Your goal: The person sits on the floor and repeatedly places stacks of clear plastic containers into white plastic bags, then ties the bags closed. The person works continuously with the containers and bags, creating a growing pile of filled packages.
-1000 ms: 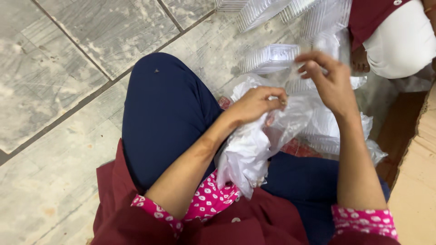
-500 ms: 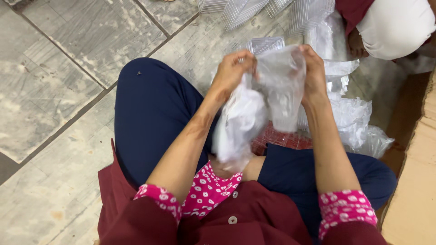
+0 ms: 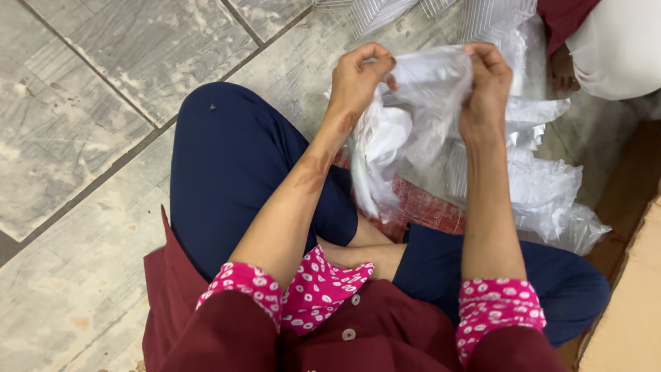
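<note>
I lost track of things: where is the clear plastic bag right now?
In the head view, upper centre: the clear plastic bag is pinched between left hand and right hand.

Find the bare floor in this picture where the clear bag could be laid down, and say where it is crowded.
Bare floor tiles lie left of the navy-trousered knee, up to the picture's left edge. It is crowded around the left hand and right hand, which hold the clear plastic bag: a heap of plastic bags fills the floor ahead, beside cardboard.

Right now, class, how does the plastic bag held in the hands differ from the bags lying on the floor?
The held bag is raised and stretched between the left hand and right hand; the floor bags lie crumpled in a loose heap, untouched. Both are thin, clear plastic.
</note>
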